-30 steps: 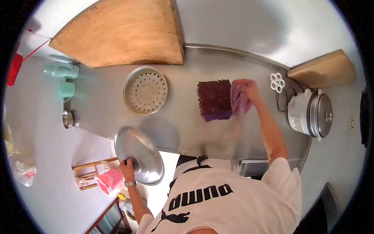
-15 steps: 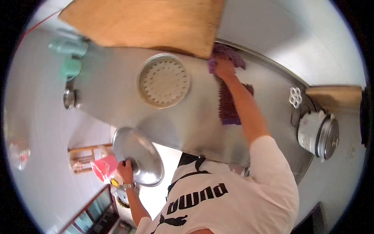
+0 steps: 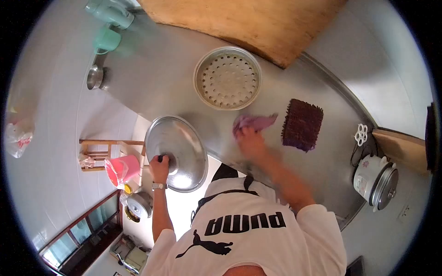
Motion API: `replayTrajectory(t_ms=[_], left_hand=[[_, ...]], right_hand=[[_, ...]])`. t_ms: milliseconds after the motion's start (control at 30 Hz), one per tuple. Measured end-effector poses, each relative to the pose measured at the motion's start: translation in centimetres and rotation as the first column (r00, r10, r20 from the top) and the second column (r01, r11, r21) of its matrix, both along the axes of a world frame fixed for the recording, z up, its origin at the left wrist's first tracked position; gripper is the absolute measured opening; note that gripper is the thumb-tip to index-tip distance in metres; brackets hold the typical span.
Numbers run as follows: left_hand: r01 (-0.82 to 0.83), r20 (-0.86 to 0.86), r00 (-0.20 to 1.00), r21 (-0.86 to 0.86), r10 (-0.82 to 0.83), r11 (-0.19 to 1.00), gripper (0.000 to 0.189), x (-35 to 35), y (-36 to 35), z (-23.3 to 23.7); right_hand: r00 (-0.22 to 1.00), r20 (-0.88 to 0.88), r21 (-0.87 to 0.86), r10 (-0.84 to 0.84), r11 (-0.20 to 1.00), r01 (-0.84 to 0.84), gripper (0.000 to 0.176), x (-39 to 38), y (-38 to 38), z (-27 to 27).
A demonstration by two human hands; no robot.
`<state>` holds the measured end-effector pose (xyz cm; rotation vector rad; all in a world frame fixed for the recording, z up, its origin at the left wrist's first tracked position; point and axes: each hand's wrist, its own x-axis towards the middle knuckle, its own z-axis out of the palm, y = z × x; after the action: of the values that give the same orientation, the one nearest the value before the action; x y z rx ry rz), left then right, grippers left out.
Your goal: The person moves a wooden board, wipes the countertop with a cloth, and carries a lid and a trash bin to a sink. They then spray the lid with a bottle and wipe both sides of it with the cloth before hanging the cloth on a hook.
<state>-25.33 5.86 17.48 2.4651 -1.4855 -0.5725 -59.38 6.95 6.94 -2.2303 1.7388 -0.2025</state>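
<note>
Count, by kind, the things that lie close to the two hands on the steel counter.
metal lid: 1
perforated steamer tray: 1
cloths: 2, the purple cloth and the brown pad
Total: 4

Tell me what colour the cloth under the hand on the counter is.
The cloth is light purple; the head view shows it.
</note>
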Motion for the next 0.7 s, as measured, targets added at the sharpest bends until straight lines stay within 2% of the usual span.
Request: replayTrajectory(t_ms=[33, 67, 133, 167, 200, 267, 333, 367, 400, 433, 467, 500, 533, 567, 600, 633, 667, 700], left_hand=[[0.052, 0.007, 0.999, -0.022, -0.052, 0.998, 0.034, 0.3, -0.2, -0.6], [0.107, 0.015, 0.994, -0.032, -0.106, 0.994, 0.033, 0.5, -0.1, -0.9], [0.137, 0.035, 0.990, -0.009, -0.137, 0.991, 0.035, -0.4, -0.8, -0.5], [0.145, 0.061, 0.988, -0.001, -0.145, 0.989, 0.037, -0.6, -1.2, -0.4], [0.139, 0.008, 0.990, 0.008, -0.140, 0.990, 0.038, -0.1, -1.4, -1.2], [0.171, 0.031, 0.985, 0.021, -0.171, 0.985, 0.039, 0.3, -1.9, -1.4], [0.209, 0.041, 0.977, 0.023, -0.210, 0.978, 0.039, -0.3, -2.9, -1.5], [0.227, 0.053, 0.972, 0.017, -0.228, 0.974, 0.040, -0.8, -3.1, -0.9], [0.248, 0.064, 0.967, 0.003, -0.248, 0.969, 0.040, -1.0, -3.4, -0.6], [0.253, 0.063, 0.965, -0.002, -0.253, 0.967, 0.040, -0.8, -3.5, -0.5], [0.276, 0.079, 0.958, -0.008, -0.275, 0.961, 0.041, -0.5, -3.5, -0.6], [0.308, 0.081, 0.948, -0.009, -0.306, 0.951, 0.041, -0.7, -3.4, -0.9], [0.299, 0.064, 0.953, -0.024, -0.297, 0.954, 0.040, -0.5, -3.2, -1.2], [0.324, -0.047, 0.944, -0.070, -0.328, 0.943, 0.039, -0.1, -3.0, -1.6], [0.332, -0.027, 0.942, -0.072, -0.335, 0.941, 0.036, -1.2, -2.5, -0.1], [0.290, -0.125, 0.946, -0.087, -0.299, 0.953, 0.034, -0.7, -1.8, -0.5], [0.283, -0.084, 0.953, -0.084, -0.289, 0.956, 0.034, -0.7, -0.8, -0.4], [0.285, 0.022, 0.958, -0.079, -0.284, 0.955, 0.036, -0.7, 0.2, -0.4]], right_hand=[[0.997, 0.080, -0.010, 0.016, 1.000, -0.015, 0.030, 1.0, 1.6, 0.2], [0.997, 0.080, 0.003, 0.001, 1.000, -0.002, 0.030, 1.2, 3.5, 0.0], [0.971, 0.226, 0.029, -0.078, 0.997, 0.073, 0.033, 0.8, 6.9, -0.3], [0.969, 0.205, 0.110, -0.138, 0.987, 0.117, 0.034, -0.3, 8.7, -0.2], [0.964, 0.185, 0.189, -0.191, 0.970, 0.155, 0.034, -1.9, 10.5, 0.0], [0.920, 0.253, 0.096, -0.299, 0.954, 0.283, 0.033, -5.6, 13.8, 1.8], [0.861, 0.168, 0.131, -0.480, 0.877, 0.463, 0.032, -8.7, 16.1, 3.3], [0.668, 0.287, 0.157, -0.687, 0.721, 0.675, 0.032, -10.2, 18.5, 1.5], [0.410, 0.392, 0.207, -0.824, 0.513, 0.833, 0.032, -11.9, 20.3, -0.5], [0.406, 0.395, 0.203, -0.824, 0.510, 0.836, 0.032, -13.6, 21.4, -0.7], [0.538, 0.186, -0.021, -0.822, 0.545, 0.838, 0.030, -15.3, 22.8, -0.7], [0.590, -0.067, -0.232, -0.805, 0.588, 0.775, 0.028, -16.4, 24.6, -0.2], [0.563, -0.093, -0.245, -0.821, 0.567, 0.786, 0.028, -16.7, 26.0, -0.5], [0.567, -0.057, -0.239, -0.821, 0.563, 0.791, 0.027, -16.7, 27.0, -1.8], [0.571, -0.023, -0.232, -0.821, 0.560, 0.795, 0.026, -16.6, 28.0, -3.0], [0.317, 0.335, 0.027, -0.887, 0.345, 0.938, 0.025, -15.8, 28.1, -4.4], [-0.054, 0.585, 0.343, -0.809, 0.186, 0.921, 0.025, -14.1, 27.4, -5.3], [0.503, 0.396, -0.019, -0.768, 0.541, 0.841, 0.029, -11.7, 25.8, -2.6]])
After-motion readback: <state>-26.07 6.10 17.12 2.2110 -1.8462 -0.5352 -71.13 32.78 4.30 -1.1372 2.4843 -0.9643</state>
